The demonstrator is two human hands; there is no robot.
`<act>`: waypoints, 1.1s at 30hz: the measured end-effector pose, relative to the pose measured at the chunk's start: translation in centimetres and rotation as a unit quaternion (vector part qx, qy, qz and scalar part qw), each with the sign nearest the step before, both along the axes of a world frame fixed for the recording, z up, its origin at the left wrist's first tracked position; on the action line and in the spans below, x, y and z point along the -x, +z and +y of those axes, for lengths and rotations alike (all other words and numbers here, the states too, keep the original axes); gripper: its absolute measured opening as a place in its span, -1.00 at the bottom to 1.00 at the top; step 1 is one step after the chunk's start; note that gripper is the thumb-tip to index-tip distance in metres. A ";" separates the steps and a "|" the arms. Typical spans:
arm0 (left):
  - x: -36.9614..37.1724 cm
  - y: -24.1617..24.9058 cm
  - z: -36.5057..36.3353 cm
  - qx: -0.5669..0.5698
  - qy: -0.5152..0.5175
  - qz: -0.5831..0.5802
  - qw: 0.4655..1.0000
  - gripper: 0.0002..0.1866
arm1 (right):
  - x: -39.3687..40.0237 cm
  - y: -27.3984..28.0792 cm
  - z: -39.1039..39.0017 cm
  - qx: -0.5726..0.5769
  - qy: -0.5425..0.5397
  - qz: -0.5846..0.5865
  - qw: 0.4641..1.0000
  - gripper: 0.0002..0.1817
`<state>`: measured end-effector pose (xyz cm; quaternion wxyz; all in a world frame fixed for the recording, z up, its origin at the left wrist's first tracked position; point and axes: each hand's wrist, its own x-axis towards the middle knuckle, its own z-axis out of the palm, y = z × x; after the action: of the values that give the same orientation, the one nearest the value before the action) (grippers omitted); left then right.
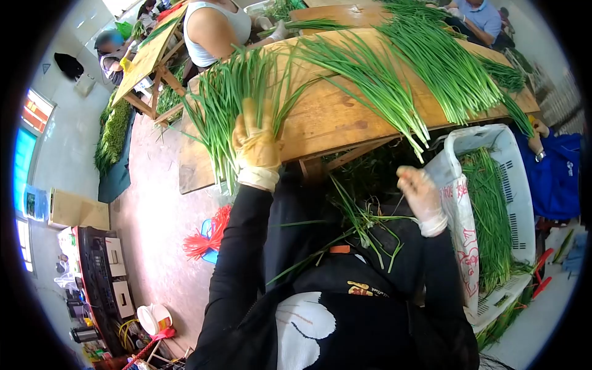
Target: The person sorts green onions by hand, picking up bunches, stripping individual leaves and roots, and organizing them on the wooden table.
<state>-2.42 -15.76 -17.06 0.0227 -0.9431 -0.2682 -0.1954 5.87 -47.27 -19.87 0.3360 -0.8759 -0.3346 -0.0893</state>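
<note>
My left hand (256, 139), in a yellowish glove, lies with its fingers stretched out over a bunch of garlic chives (213, 117) at the table's left end. The leaves of this bunch point away from me and its pale stem ends hang over the near edge. My right hand (419, 196), in a thin whitish glove, is raised above my lap beside the crate, fingers curled together. A thin pale strand shows by its fingertips, but I cannot make out what they hold. Loose chive leaves and trimmings (367, 225) lie across my lap.
More chive bundles (382, 102) rest on the wooden table (320, 120). At my right stands a white plastic crate (523, 216) holding chives. Red ties (213, 234) lie at lower left. Co-workers (216, 31) sit around the tables; a blue-clothed person (555, 172) is at far right.
</note>
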 end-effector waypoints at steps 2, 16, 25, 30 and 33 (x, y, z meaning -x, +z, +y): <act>-0.4 -1.2 0.6 -0.042 -0.043 0.061 0.996 -0.23 | -1.8 1.8 0.8 0.073 -0.078 -0.088 0.990 -0.65; -2.0 -4.7 6.6 0.379 0.053 -0.435 0.815 -0.57 | -11.3 6.1 2.6 0.297 -0.170 -0.160 0.926 -0.55; -1.3 -2.9 -6.9 0.657 -0.212 -0.243 0.682 -0.55 | -3.7 3.9 4.8 0.086 -0.058 -0.112 0.988 -0.76; -0.7 -4.1 -10.2 0.846 -0.182 -0.107 0.490 -0.55 | -1.5 1.6 5.3 0.160 -0.087 -0.195 0.964 -0.87; -1.0 -3.2 -9.9 0.834 -0.184 -0.064 0.516 -0.59 | -1.4 2.8 4.8 0.081 -0.086 -0.265 0.957 -0.85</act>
<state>-1.39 -25.71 -20.23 -0.8279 -0.5425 -0.1298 0.0587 7.24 -42.48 -17.12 0.1543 -0.8704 -0.3414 -0.3195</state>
